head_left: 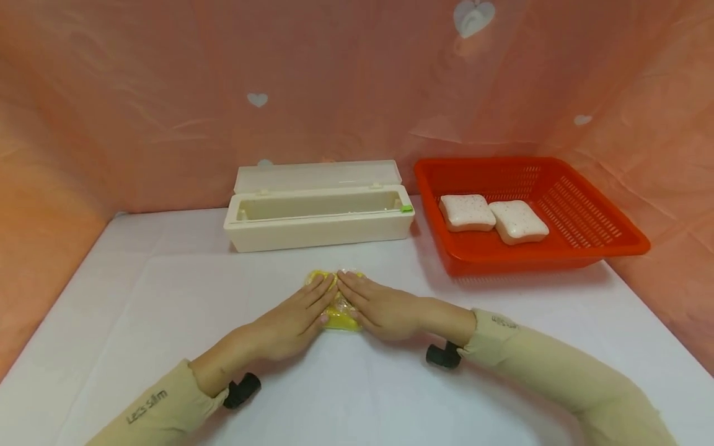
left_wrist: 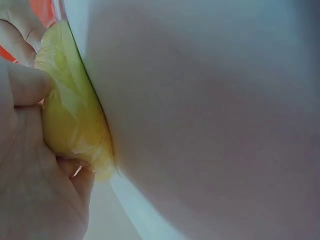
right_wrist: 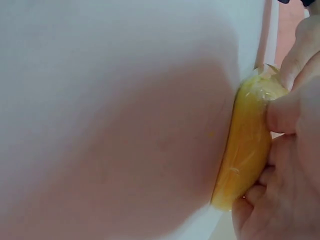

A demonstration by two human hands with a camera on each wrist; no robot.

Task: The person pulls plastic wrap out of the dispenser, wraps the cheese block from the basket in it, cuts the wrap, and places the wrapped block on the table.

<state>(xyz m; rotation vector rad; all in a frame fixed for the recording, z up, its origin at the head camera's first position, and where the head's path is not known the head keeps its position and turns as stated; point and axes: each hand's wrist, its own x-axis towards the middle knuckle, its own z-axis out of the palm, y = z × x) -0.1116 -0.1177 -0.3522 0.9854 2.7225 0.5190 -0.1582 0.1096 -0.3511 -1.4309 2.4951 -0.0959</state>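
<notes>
A yellow, cushion-shaped block (head_left: 341,317) wrapped in clear plastic film lies on the white table in the head view. Both hands lie over it from either side, with their fingers straight and the fingertips meeting near its far edge. The left hand (head_left: 292,322) covers its left part, and the left thumb touches its side in the left wrist view, where the film on the block (left_wrist: 75,110) looks creased. From the right, the right hand (head_left: 390,310) rests on it. Film bunches at one end of the block (right_wrist: 247,135) in the right wrist view.
A long cream film dispenser box (head_left: 318,235) stands behind the hands, its lid raised and a green slider (head_left: 406,209) at its right end. To the right, a red plastic basket (head_left: 519,263) contains two white speckled blocks (head_left: 467,212). Orange cloth (head_left: 334,80) hangs behind the table.
</notes>
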